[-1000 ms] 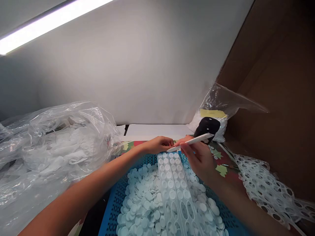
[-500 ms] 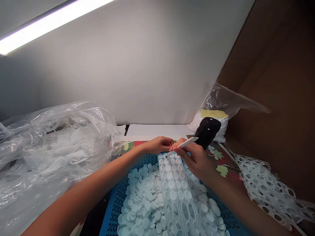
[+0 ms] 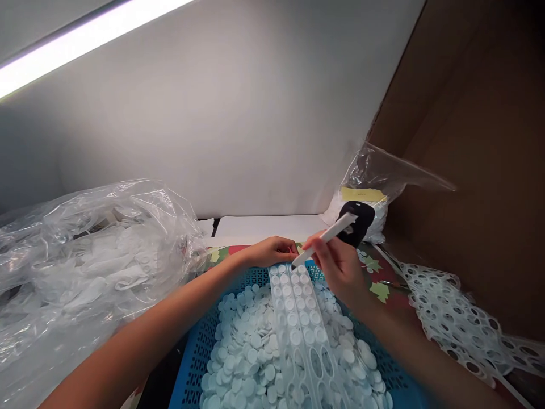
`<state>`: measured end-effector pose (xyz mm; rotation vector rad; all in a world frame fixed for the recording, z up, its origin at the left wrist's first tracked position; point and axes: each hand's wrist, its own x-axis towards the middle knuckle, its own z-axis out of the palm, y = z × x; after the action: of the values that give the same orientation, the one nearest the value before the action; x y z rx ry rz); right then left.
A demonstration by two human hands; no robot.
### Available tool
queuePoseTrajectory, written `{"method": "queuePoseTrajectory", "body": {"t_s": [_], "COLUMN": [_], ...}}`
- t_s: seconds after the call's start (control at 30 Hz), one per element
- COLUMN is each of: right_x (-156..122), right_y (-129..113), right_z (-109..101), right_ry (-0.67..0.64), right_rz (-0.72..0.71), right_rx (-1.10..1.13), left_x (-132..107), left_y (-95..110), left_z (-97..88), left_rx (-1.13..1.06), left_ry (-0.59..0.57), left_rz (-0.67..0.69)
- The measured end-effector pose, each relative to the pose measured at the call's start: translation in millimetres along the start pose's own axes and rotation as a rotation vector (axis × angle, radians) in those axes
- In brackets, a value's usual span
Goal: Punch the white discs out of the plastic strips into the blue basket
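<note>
My right hand point(image 3: 340, 272) is closed round a slim white stick tool point(image 3: 326, 240), whose dark tip rests at the far end of a translucent plastic strip sheet point(image 3: 313, 363). Round white discs point(image 3: 290, 304) sit in rows in the sheet's far part, while its near part shows open oval holes. At the sheet's far edge, my left hand point(image 3: 279, 251) has its fingers curled closed, pinching the end. Beneath the sheet lies a heap of loose white discs point(image 3: 238, 358) in a blue perforated basket point(image 3: 193, 358).
Left of the basket is a big clear plastic bag point(image 3: 106, 267) with white pieces. Behind my right hand stand a rounded black object point(image 3: 361, 218) and a bag of white material with a yellow label point(image 3: 361, 195). Punched-out plastic sheets point(image 3: 451, 318) lie at right, beside a brown cardboard wall point(image 3: 477, 170).
My right hand has shifted slightly right and tilted the stick tool more steeply; its tip now touches further right on the sheet. My left hand stays at the sheet's far end.
</note>
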<state>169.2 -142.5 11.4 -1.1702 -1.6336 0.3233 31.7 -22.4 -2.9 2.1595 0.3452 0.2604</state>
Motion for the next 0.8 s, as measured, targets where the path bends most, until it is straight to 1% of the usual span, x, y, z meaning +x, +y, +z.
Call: {"method": "queuePoseTrajectory", "body": {"t_s": [0.03, 0.07, 0.17, 0.27, 0.47, 0.63, 0.7, 0.8], "right_x": [0.4, 0.9, 2.1, 1.8, 1.9, 4.7, 3.8, 0.6], "right_y": [2.1, 4.6, 13.1, 18.4, 16.9, 16.5, 17.1, 18.2], "right_z": [-2.0, -4.0, -8.2, -9.4, -9.8, -9.8, -9.6, -9.5], "right_ry": [0.029, 0.024, -0.075, -0.085, -0.100, -0.249, -0.233, -0.120], "right_rz": [0.008, 0.002, -0.037, -0.050, -0.113, -0.183, -0.167, -0.109], "right_rx": [0.036, 0.061, 0.085, 0.098, 0.028, -0.002, 0.006, 0.031], "left_x": [0.2, 0.2, -0.3, -0.9, -0.1, 0.2, 0.1, -0.2], "left_y": [0.1, 0.2, 0.8, 1.6, 0.7, -0.5, 0.3, 1.9], "left_z": [0.1, 0.1, -0.1, -0.3, 0.1, 0.1, -0.1, -0.4], "left_rx": [-0.007, -0.012, -0.010, -0.003, -0.005, 0.006, 0.012, 0.011], "left_ry": [0.000, 0.001, 0.005, 0.005, 0.003, -0.002, -0.004, -0.005], "left_rz": [-0.001, -0.002, -0.011, -0.014, -0.001, 0.006, 0.005, 0.001]}}
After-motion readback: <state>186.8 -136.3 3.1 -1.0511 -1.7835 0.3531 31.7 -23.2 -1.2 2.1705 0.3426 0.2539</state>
